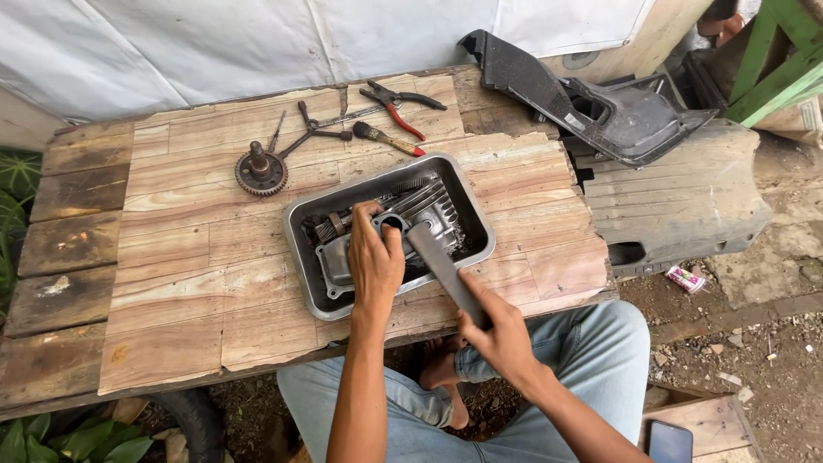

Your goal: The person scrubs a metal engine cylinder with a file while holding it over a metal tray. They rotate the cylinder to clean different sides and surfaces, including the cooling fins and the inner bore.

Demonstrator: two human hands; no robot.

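Left hand (375, 257): fingers curled down over the finned engine part (411, 225), gripping it inside the metal tray (302, 257). Right hand (497, 330): closed around the lower end of a flat grey file (441, 261) (tip resting on the part, just beside left fingers). Pliers (399, 103) well beyond both hands.

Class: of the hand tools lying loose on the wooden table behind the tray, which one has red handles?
The pliers, farthest back. The small brush shows red only at its handle tip; the three-armed wrench is bare dark metal.
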